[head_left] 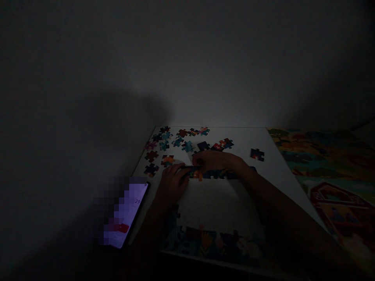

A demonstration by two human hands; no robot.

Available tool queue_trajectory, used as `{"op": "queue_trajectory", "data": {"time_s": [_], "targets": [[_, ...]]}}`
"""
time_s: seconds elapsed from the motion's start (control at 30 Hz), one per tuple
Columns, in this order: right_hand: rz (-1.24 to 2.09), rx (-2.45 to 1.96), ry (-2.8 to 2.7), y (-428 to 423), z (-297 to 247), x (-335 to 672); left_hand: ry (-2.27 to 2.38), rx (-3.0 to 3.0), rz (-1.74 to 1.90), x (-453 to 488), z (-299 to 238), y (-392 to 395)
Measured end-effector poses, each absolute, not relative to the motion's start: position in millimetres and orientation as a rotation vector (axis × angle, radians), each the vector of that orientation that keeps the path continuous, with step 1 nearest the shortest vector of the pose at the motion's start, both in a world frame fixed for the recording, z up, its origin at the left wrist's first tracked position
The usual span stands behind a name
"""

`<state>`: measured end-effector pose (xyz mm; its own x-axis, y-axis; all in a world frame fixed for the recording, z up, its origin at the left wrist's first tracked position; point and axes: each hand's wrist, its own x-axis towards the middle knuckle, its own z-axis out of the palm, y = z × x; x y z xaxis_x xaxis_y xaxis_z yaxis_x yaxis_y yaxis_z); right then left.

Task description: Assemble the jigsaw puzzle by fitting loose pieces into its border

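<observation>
In dim light, a row of joined jigsaw puzzle pieces [216,174] lies across the middle of the white table. My left hand [175,180] rests at the row's left end, its fingers laid forward over the edge and its thumb beside the pieces. My right hand [215,160] comes in from the right with fingers curled in a pinch over the row's upper edge. A dark puzzle piece [191,169] shows between both hands, at the right fingertips; the fingers hide part of it. Nearer to me lies another joined strip of puzzle pieces [206,239], partly in shadow.
Loose puzzle pieces [166,136] are scattered at the back left, and a single piece [257,154] lies to the right. A lit phone [129,214] is at the left edge. Colourful printed sheets [336,195] cover the right side. A wall [211,78] stands behind.
</observation>
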<state>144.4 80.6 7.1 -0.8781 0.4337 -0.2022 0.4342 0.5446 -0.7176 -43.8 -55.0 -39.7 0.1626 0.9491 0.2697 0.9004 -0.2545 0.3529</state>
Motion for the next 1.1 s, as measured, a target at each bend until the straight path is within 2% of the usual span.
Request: {"op": "queue_trajectory", "data": {"time_s": [0.77,0.87,1.0,1.1], "targets": [[-1.263,0.765,2.742,82,4,143,1.845,2.340,0.578,-42,-36,-56],[-1.338,0.743,2.737,90,13,152,1.837,2.358,0.592,-43,-38,-56],[-1.463,1.004,2.791,115,38,194,1.854,2.331,0.679,-45,-45,-52],[-1.322,1.399,2.886,131,56,238,1.819,2.303,0.777,-49,-51,-48]]}}
